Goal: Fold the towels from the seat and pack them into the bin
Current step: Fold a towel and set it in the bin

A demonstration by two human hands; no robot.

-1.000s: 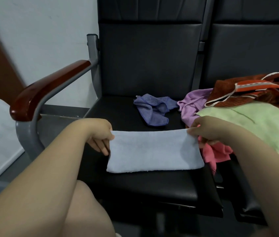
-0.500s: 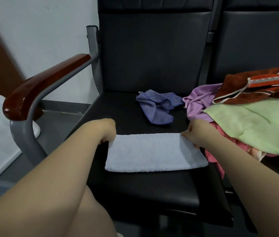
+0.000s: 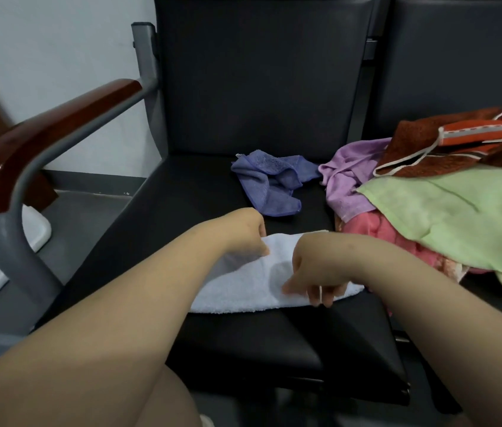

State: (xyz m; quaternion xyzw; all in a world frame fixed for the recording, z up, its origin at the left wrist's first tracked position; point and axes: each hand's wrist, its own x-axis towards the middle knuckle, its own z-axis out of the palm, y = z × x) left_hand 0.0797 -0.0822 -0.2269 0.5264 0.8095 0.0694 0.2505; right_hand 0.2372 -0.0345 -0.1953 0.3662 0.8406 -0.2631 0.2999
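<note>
White towel (image 3: 243, 291) lies folded flat at 6 o'clock on the black seat (image 3: 200, 186). Left hand (image 3: 248, 232) pinches its far edge; right hand (image 3: 311, 272) rests on top, fingers curled, grip unclear. Blue cloth (image 3: 268, 186) at 12. Unfolded pile w/ green towel (image 3: 446, 217) at 3.

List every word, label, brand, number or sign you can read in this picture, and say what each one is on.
None: no readable text anywhere in the view.
The orange band with a pale dashed stripe on the rust-brown towel carries a pattern, not letters.
A small pale tab at the edge of the crumpled blue-violet towel is too small to read.
The folded white towel under the left hand and right hand is plain.
</note>
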